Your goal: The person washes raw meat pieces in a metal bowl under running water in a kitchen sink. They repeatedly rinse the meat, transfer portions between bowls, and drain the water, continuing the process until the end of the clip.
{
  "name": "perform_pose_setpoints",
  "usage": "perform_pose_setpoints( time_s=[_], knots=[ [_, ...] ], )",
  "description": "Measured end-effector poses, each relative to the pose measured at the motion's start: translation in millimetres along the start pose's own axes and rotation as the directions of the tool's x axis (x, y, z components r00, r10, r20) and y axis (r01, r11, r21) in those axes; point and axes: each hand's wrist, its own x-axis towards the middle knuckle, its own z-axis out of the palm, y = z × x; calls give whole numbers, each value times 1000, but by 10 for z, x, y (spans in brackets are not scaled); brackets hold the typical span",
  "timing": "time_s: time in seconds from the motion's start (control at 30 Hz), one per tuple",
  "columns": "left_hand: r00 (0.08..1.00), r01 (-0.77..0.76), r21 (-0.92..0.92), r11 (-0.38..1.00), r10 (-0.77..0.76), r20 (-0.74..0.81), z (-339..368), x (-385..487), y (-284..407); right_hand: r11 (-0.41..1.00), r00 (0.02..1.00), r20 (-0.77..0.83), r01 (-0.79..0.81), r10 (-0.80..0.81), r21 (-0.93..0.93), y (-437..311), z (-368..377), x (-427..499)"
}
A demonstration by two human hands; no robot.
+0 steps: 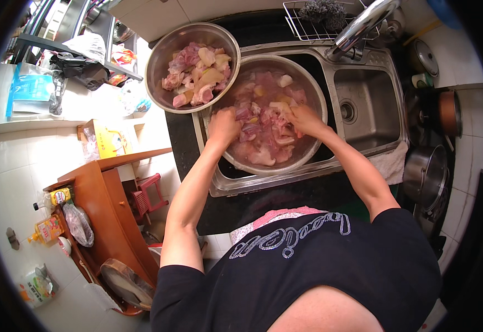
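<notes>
A large steel basin [320,137] filled with cloudy pinkish water and raw meat pieces [262,155] rests over the left bowl of the sink. Both hands reach into it. My left hand [224,124] is at the basin's left side, its fingertips against the meat, partly hidden. On the right, my right hand [303,120] has its fingers at pale and reddish pieces near the water's surface; whether it grips one is unclear. A second steel bowl [154,70], with more raw cut pieces [202,76], stands at the upper left, its rim overlapping the basin's edge in view.
The sink's right bowl [370,128] has a drain, with a chrome faucet [357,31] above. A wire rack [293,25] holds a dark scrubber. A pale cloth [390,162] lies at the sink's corner, beside a steel pot [424,174]. An orange-brown cabinet [113,207] stands left.
</notes>
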Motion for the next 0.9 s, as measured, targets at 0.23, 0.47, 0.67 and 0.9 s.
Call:
perform_pose_setpoints(
  time_s=[0.23,0.47,0.67,0.9],
  knots=[
    [992,0,-296,955,37,121,155,363,73,947,946,-307,-4,-101,-322,197,-31,264],
    [965,-132,-909,395,262,-26,589,875,112,482,919,-270,383,-289,788,147,298,933],
    [954,281,-960,-8,110,278,585,701,95,300,987,-146,161,-72,940,18,417,729],
    [993,78,-975,207,74,95,254,358,263,437,955,-259,296,-143,849,49,458,498]
  ],
)
